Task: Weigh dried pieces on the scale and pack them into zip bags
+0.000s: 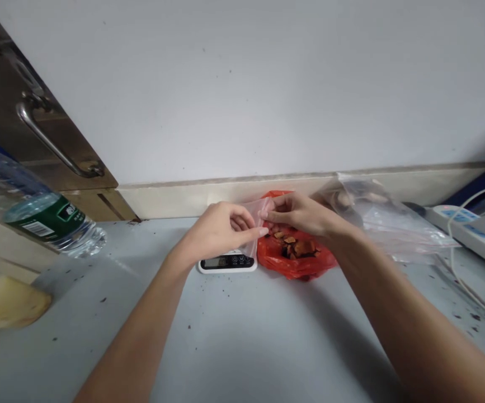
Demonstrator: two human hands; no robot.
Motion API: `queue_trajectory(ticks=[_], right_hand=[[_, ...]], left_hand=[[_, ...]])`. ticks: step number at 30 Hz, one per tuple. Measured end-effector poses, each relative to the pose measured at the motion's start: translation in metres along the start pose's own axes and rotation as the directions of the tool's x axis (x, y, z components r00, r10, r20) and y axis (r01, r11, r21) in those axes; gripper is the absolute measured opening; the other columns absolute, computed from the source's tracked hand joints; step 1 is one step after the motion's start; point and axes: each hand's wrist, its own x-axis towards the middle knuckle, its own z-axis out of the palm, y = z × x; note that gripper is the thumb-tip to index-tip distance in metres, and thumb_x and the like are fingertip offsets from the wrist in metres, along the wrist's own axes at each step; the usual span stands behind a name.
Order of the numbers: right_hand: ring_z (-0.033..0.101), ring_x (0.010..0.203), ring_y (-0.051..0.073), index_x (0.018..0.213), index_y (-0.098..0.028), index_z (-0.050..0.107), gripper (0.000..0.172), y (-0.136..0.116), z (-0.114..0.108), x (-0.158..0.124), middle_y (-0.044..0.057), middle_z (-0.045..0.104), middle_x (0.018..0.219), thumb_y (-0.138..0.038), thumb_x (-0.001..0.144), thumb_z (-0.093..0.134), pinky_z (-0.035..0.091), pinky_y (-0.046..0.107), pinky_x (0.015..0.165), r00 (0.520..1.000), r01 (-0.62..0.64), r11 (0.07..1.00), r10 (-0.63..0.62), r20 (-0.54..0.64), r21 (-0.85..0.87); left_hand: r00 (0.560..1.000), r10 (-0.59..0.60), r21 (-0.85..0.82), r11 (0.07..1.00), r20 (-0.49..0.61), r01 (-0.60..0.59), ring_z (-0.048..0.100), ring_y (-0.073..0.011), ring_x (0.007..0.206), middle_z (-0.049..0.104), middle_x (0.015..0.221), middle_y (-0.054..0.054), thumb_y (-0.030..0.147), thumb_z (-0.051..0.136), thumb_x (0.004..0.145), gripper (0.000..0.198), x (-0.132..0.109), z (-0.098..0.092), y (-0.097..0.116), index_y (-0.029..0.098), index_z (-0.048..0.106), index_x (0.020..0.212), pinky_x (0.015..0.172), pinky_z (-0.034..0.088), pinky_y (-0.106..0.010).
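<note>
A small clear zip bag (pixel 250 210) is pinched between both hands above a white digital kitchen scale (pixel 227 268). My left hand (pixel 221 226) is closed on the bag's near side, thumb pointing right. My right hand (pixel 295 212) pinches the bag's upper right edge with thumb and fingertips. Behind and below the right hand lies an open red plastic bag (pixel 305 271) with brown dried slices (pixel 303 248) in it. My left hand covers most of the scale's top, and its dark display strip shows in front.
A large water bottle (pixel 53 215) with a green label and a yellowish container (pixel 7 302) stand at left. Clear plastic bags (pixel 385 215) lie right of the red bag. A white device (pixel 477 229) with a cable sits far right. Dark crumbs dot the table (pixel 242 341); a wall (pixel 267 101) rises behind.
</note>
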Motion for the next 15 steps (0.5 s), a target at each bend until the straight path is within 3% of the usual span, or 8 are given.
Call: queue_trajectory(ticks=[5,10,12,15], right_hand=[[0.033,0.057,0.009,0.055,-0.022,0.047,0.059,-0.0046,0.0049,-0.0020,-0.007,0.041,0.058,-0.069,0.065,0.080,0.027,0.029,0.057,1.000,0.026,1.000,-0.026,0.000,0.000],[0.034,0.058,0.010,0.060,-0.021,0.053,0.055,-0.0048,0.0069,-0.0004,-0.006,0.043,0.060,-0.069,0.068,0.078,0.027,0.029,0.057,0.997,0.069,0.998,-0.069,0.031,0.004],[0.033,0.056,0.009,0.060,-0.021,0.056,0.052,-0.0059,0.0063,-0.0012,-0.007,0.042,0.059,-0.067,0.068,0.078,0.026,0.029,0.056,0.997,0.066,0.998,-0.065,0.043,-0.019],[0.031,0.054,0.009,0.056,-0.021,0.052,0.044,-0.0096,0.0052,-0.0054,-0.007,0.039,0.056,-0.053,0.075,0.075,0.027,0.029,0.055,0.999,-0.007,0.995,0.010,0.032,-0.101]], left_hand=[[1.000,0.021,-0.039,0.999,-0.022,-0.022,0.072,-0.0200,0.064,0.075,0.067,-0.003,0.027,0.063,0.085,0.022,0.0006,-0.0029,-0.0033,0.021,0.072,0.066,0.066,0.054,-0.031],[0.998,0.051,-0.108,0.993,0.045,-0.046,0.073,-0.0202,0.060,0.072,0.059,-0.003,0.022,0.060,0.083,0.028,-0.0001,-0.0019,-0.0032,0.023,0.064,0.055,0.062,0.055,-0.029],[0.999,0.041,-0.064,0.997,-0.009,-0.041,0.066,-0.0176,0.052,0.067,0.051,-0.002,0.023,0.061,0.081,0.030,-0.0008,-0.0018,-0.0021,0.023,0.064,0.052,0.056,0.051,-0.028],[0.979,-0.009,0.026,1.000,-0.203,0.014,0.060,-0.0157,0.050,0.065,0.050,-0.001,0.022,0.066,0.074,0.024,-0.0006,-0.0063,-0.0022,0.021,0.068,0.051,0.052,0.045,-0.026]])
